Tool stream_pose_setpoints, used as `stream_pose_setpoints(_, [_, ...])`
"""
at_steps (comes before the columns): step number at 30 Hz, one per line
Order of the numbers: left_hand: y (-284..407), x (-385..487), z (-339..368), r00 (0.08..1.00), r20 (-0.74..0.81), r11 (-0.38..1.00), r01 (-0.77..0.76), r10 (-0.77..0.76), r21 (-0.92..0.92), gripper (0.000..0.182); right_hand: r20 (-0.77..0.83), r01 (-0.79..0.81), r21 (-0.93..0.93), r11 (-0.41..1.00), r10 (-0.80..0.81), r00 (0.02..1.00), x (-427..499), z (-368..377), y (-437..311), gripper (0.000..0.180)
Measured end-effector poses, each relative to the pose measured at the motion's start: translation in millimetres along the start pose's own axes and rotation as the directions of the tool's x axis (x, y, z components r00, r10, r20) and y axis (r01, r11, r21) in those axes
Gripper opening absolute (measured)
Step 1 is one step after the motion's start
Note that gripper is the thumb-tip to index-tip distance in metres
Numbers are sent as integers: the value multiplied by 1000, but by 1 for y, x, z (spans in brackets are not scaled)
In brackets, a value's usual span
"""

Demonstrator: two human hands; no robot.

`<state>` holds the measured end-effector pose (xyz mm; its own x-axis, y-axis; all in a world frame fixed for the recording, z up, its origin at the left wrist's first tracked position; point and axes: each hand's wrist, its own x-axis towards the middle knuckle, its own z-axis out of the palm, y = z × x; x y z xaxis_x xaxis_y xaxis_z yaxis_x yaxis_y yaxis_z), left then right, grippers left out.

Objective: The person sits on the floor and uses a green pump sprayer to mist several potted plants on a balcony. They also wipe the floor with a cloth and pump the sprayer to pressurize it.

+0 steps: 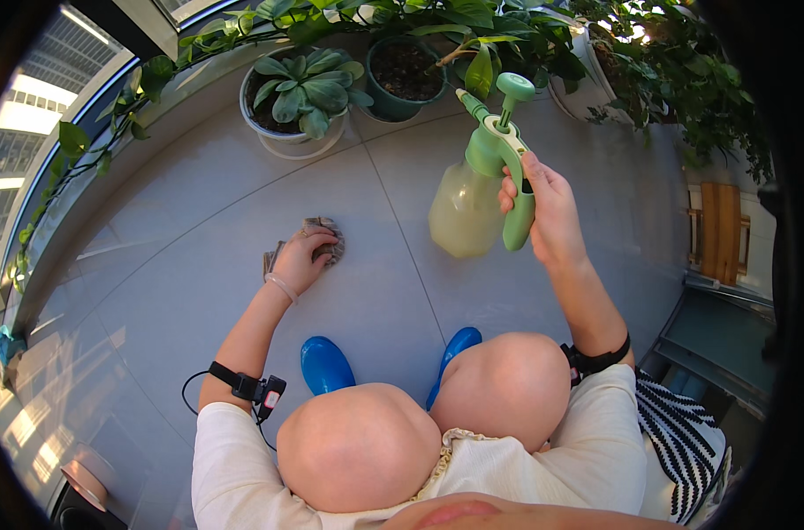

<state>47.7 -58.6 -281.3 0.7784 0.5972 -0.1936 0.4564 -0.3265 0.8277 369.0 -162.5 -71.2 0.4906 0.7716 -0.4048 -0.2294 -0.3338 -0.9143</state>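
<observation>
My right hand (548, 205) is closed round the green handle of a pump spray bottle (468, 205), held upright above the floor on the right. Its translucent body holds cloudy, yellowish liquid, and its nozzle points towards the upper left. On the left, my left hand (302, 258) grips a brown patterned cloth (329, 233) at the tiled floor; part of the cloth is hidden under the fingers. A succulent in a white pot (304, 99) stands on a saucer beyond both hands. Beside it is a dark green pot (405, 79) of soil with a leafy stem.
Leafy vines (71, 142) trail along the window ledge at left. A large white planter (591, 73) stands at upper right. Further right are a wooden stool (720, 232) and a grey-green panel (720, 338). My blue shoes (326, 364) rest on the floor; a pink round object (84, 483) lies lower left.
</observation>
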Motion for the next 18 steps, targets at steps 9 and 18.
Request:
stream_pose_setpoints(9, [-1,0,1,1000,-6,1000,1,-1,-23,27,23,28,9,1000,-28,999,6,2,-4,41])
stream_pose_setpoints(18, [-1,0,2,1000,-6,999,9,-10,-37,27,7,1,-15,1000,-1,1000,3,-2,-4,41])
